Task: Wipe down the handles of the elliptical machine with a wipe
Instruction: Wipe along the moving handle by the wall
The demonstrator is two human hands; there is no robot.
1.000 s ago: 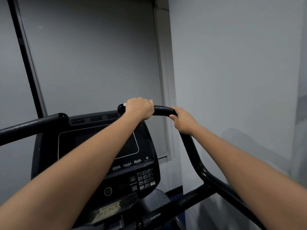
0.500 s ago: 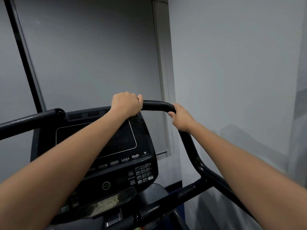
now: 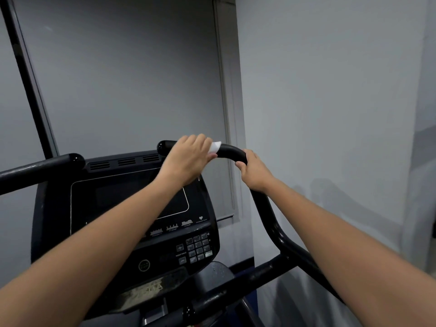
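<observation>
At the right handle: your left hand (image 3: pixel 188 159) grips the wipe (image 3: pixel 215 147) around the bar's top bend (image 3: pixel 230 152).
Right hand (image 3: pixel 253 172): clenched on the handle at 4 o'clock of the wipe, likely steadying it.
Left handle (image 3: pixel 40 167): not being wiped.

Right handle (image 3: pixel 232 153): black, matt foam-like grip along the top bend; glossy hard cap at its tip. Lower down the tube turns to shiny painted metal with highlights. Left handle (image 3: pixel 35 168): same matt covering, glossy rounded end cap. Wipe (image 3: pixel 215 147): white, soft, crumpled, probably paper or thin cloth; blurred. Console (image 3: pixel 132 220): black plastic, mostly matt; screen panel smoother, faintly reflective. Keypad (image 3: pixel 197 247): small plastic buttons. Wall (image 3: pixel 330 102): flat matt paint.
</observation>
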